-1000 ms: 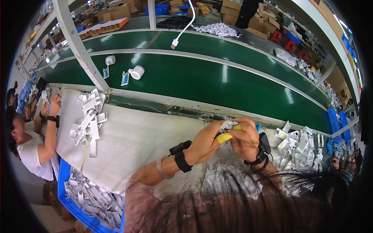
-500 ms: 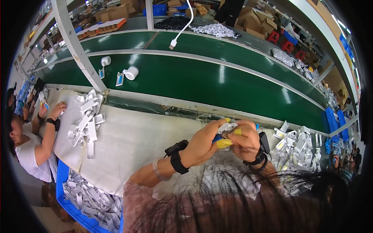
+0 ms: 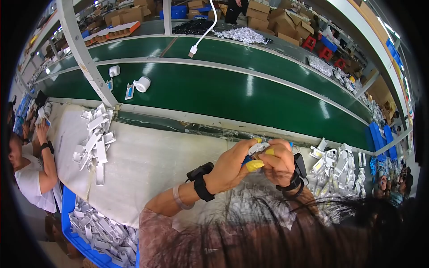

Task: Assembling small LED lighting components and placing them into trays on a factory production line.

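Both hands pinch one small white part (image 3: 258, 148) together: left hand (image 3: 232, 167) and right hand (image 3: 279, 163) fingers closed on it. It looks half done. More white parts (image 3: 335, 167) wait at three o'clock on the table (image 3: 147, 165).

brown cartons (image 3: 263, 13) rear, blue crates (image 3: 178, 10)

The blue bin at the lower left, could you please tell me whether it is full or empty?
Well filled: the blue bin holds a heap of white parts across its visible inside.
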`<state>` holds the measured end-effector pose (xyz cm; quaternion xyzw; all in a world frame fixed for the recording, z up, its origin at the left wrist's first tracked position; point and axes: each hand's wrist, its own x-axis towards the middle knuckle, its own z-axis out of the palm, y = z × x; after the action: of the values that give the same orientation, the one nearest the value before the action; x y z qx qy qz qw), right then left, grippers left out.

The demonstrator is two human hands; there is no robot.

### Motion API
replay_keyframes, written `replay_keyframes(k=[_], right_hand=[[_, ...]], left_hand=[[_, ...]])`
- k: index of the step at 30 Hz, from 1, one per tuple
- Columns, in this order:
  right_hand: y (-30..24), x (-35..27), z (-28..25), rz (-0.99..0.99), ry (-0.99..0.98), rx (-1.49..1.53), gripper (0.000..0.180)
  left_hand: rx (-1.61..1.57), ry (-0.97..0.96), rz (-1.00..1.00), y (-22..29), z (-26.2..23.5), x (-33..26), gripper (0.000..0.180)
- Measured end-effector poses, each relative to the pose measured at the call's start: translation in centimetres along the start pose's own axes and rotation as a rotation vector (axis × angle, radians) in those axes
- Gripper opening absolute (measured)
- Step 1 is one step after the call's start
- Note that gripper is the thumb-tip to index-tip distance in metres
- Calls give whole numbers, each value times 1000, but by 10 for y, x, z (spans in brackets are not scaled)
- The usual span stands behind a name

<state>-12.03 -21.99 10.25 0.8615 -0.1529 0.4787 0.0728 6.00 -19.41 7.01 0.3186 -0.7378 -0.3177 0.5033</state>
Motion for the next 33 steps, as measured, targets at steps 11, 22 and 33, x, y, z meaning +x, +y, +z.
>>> replay_keyframes(k=[11,22,33], right_hand=[[1,3,2,26,-16,-6,27],[-7,8,0,20,-17,-19,28],[-2,4,-9,-65,-46,26,26]], left_hand=[[-17,15,-7,-1,2,0,40],[-55,70,29,0,4,-3,42],[-26,-38,18,4,0,-3,53]])
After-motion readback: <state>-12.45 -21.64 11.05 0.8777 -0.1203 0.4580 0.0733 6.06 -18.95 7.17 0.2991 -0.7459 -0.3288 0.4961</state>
